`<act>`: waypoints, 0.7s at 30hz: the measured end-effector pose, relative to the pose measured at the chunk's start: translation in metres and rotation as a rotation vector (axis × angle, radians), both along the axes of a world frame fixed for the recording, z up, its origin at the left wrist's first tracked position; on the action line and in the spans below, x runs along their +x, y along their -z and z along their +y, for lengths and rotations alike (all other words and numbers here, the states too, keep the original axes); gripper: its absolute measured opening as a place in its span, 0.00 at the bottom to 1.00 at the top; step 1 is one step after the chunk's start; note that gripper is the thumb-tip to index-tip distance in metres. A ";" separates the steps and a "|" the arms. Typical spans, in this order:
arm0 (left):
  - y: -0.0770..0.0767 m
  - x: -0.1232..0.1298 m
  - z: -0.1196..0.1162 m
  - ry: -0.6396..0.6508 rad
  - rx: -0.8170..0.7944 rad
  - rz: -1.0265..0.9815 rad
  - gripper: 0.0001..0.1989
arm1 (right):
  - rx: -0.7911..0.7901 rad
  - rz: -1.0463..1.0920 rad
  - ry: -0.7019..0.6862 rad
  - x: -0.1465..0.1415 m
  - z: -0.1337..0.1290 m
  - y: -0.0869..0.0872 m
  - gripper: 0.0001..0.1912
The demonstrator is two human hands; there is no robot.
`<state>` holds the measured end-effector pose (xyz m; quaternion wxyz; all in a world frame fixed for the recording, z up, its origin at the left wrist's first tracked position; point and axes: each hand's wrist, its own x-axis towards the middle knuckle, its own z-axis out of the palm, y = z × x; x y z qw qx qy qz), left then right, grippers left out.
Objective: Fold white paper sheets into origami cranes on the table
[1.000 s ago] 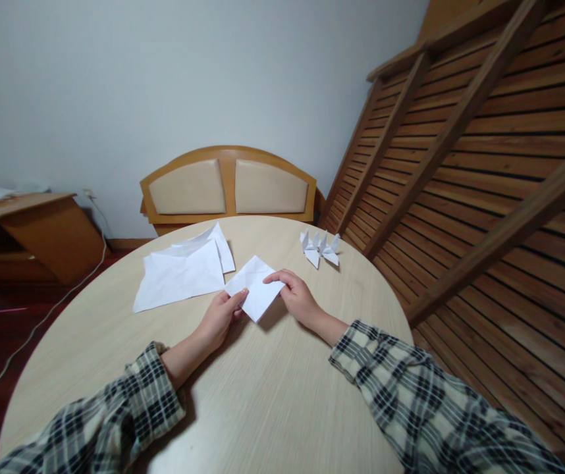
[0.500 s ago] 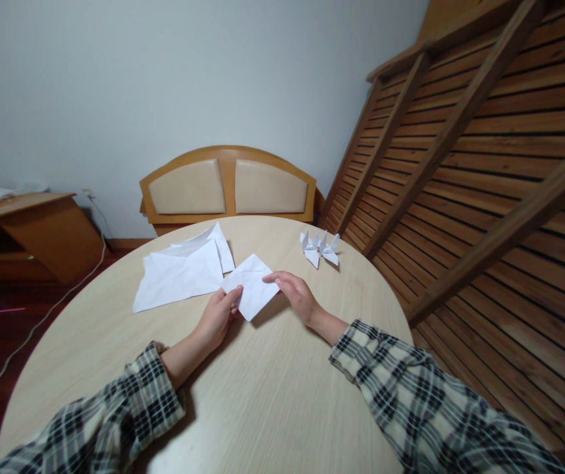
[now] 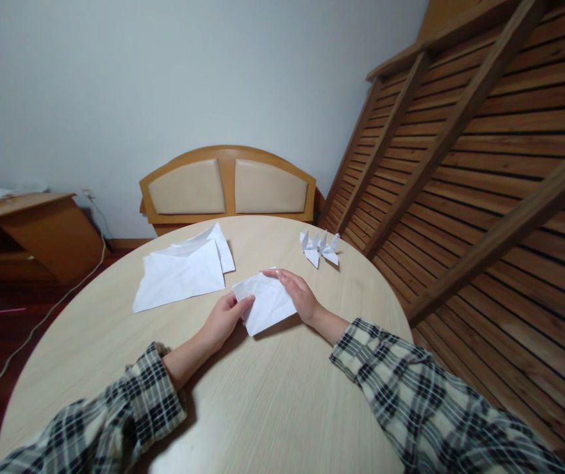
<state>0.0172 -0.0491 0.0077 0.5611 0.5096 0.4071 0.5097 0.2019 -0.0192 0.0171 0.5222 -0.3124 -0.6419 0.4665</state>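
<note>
Folded paper [image 3: 263, 304], white and creased, is held at a tilt over a round table [image 3: 282, 401], just in front of a person in plaid sleeves. The left hand [image 3: 223, 318] reaches in from the lower left, palm turned inward, its thumb pressed on the near face and the other fingers tucked behind, closed on the paper's left corner. The right hand [image 3: 299, 295] comes in from the right with wrist low and fingers stretched along the upper right edge, touching it; whether it pinches the paper cannot be told, its underside being hidden. The paper lies between the two hands, to the right of the left thumb and to the left of the right palm. Beyond the left hand, loose white sheets [image 3: 181, 276] overlap on the tabletop; beyond the right hand stand small folded figures [image 3: 320, 249], close together near the far edge.
</note>
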 end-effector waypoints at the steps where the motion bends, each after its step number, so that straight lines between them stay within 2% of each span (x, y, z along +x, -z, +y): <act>1: -0.001 0.000 -0.001 0.007 0.004 0.012 0.09 | -0.020 0.024 -0.016 0.000 0.001 0.001 0.20; 7: -0.006 0.002 -0.003 0.023 -0.003 0.014 0.10 | -0.149 0.145 -0.059 -0.001 0.005 0.005 0.23; 12: -0.004 0.001 -0.003 0.040 0.007 0.049 0.12 | -0.290 0.286 -0.108 -0.004 0.004 0.003 0.26; 21: 0.000 0.000 -0.001 0.035 0.011 0.109 0.15 | -0.365 0.368 -0.121 -0.006 0.003 -0.001 0.25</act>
